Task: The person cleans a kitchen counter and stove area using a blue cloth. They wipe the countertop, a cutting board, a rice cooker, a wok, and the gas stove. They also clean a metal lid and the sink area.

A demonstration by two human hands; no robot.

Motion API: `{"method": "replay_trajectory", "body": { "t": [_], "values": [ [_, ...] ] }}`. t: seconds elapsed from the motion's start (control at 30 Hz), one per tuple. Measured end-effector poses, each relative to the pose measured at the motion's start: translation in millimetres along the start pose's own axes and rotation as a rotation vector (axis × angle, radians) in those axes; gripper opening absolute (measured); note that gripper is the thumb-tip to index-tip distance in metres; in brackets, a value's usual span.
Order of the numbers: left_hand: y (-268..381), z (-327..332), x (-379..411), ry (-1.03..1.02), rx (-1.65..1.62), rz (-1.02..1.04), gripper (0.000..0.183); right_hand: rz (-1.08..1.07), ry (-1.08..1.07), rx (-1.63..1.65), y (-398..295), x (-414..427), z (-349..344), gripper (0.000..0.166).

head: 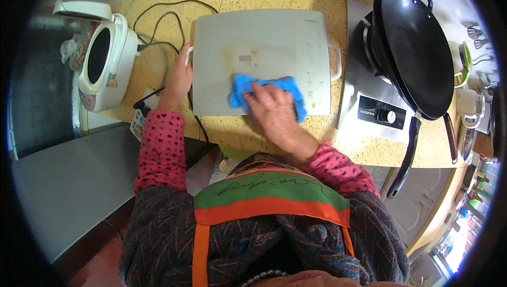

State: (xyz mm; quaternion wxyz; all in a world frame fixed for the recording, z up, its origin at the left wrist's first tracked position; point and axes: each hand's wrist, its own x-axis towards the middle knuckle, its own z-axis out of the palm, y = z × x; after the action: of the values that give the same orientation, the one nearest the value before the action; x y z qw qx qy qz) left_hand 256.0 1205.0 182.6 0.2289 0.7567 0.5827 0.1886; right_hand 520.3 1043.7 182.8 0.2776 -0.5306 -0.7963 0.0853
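A flat grey Supor electric cooktop (269,37) with a white handle on each side lies on the speckled yellow countertop. Brownish stains mark its middle, and small yellowish specks show near its lower right corner. My right hand (275,112) presses a blue cloth (299,97) flat against the front part of the cooktop's surface, fingers spread over it. At the cooktop's left side, my left hand (178,77) is around the left handle (189,54), with part of its grip hidden. The right handle (336,63) is untouched.
A white rice cooker (124,65) with its lid raised stands to the left. Black power cords (178,2) loop behind and beside the cooktop. On the right, a black wok (416,49) is propped over a steel gas stove (352,93), its long handle (404,160) jutting past the counter's front edge.
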Motion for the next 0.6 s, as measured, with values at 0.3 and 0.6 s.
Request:
{"method": "replay_trajectory", "body": {
  "t": [0.3,0.6],
  "values": [
    [-23.1,9.1,-28.3,0.02,0.063,-0.136,0.058,0.534,0.183,-0.474,107.0,-80.7,-63.8,0.021],
    [-54.5,-17.3,-65.9,-0.017,0.141,-0.219,0.053,0.016,-0.019,-0.045,-24.6,16.2,-31.0,0.046]
  ]
}}
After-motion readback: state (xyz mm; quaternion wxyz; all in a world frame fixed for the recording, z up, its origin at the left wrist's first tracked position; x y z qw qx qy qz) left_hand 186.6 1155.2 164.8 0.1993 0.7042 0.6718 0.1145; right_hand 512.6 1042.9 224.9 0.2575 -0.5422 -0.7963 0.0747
